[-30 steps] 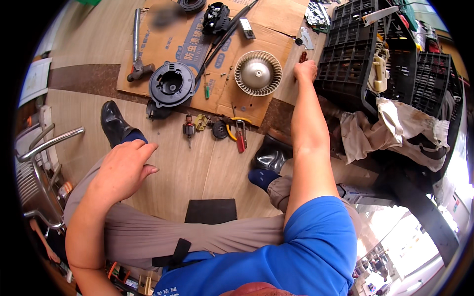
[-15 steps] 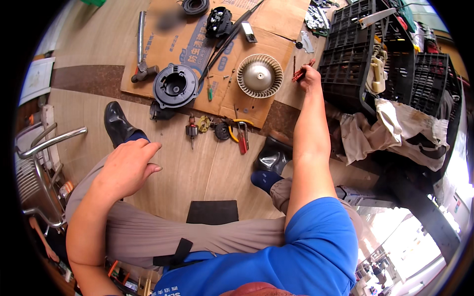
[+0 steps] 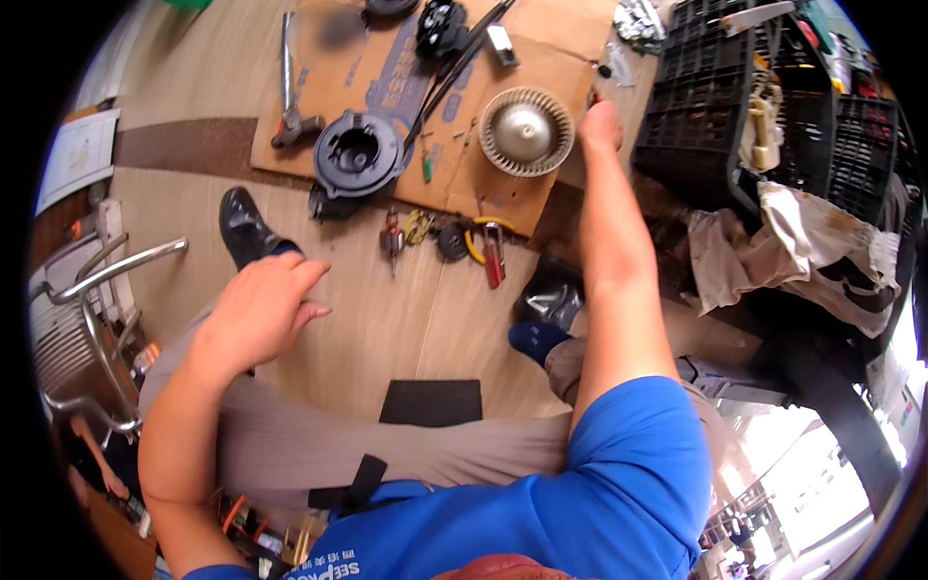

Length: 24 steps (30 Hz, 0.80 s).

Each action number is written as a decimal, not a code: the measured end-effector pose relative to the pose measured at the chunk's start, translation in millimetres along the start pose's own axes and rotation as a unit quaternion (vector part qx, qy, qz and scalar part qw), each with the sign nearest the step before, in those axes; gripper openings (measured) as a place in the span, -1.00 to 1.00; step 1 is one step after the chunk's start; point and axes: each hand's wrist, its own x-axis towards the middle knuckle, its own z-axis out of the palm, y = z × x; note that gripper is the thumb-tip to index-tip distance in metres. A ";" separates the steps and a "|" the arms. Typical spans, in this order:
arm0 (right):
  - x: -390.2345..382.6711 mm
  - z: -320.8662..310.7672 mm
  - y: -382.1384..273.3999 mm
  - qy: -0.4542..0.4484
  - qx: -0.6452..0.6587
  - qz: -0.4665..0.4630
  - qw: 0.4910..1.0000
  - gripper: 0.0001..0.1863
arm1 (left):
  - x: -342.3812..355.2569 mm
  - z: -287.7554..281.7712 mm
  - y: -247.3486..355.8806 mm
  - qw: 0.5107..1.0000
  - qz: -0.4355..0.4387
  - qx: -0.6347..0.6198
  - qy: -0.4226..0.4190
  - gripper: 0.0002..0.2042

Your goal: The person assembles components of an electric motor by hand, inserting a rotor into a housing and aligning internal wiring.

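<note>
My right hand (image 3: 601, 128) reaches out beyond the right edge of the cardboard, its fingers closed round a small red tool (image 3: 594, 98) that they mostly hide. Just left of that hand lies a round metal blower wheel (image 3: 527, 132) with a finned rim. My left hand (image 3: 266, 307) hovers over my left knee, holding nothing, with thumb and fingers apart. A dark round blower housing (image 3: 329, 172) sits at the cardboard's left front. Before the cardboard lie a motor armature (image 3: 392, 242), a black disc (image 3: 451, 243) and a red-handled tool (image 3: 494, 261) beside a yellow curved handle.
Cardboard (image 3: 541, 58) covers the floor ahead, bearing a hammer (image 3: 288, 87), a green-handled screwdriver (image 3: 428, 167) and a black part (image 3: 442, 29). Black crates (image 3: 691, 106) with a pale cloth (image 3: 744, 261) stand at right. A metal chair (image 3: 87, 338) stands at left.
My right hand has turned and drawn slightly nearer the blower wheel; the red tool is now mostly hidden. The whole view has shifted slightly. My left hand stays over my knee.
</note>
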 end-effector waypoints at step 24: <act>-327.2 -215.6 -192.3 -0.458 0.784 -0.201 0.368 -0.88 | -32.0 3.0 43.2 0.493 -0.008 -0.848 0.193 -0.43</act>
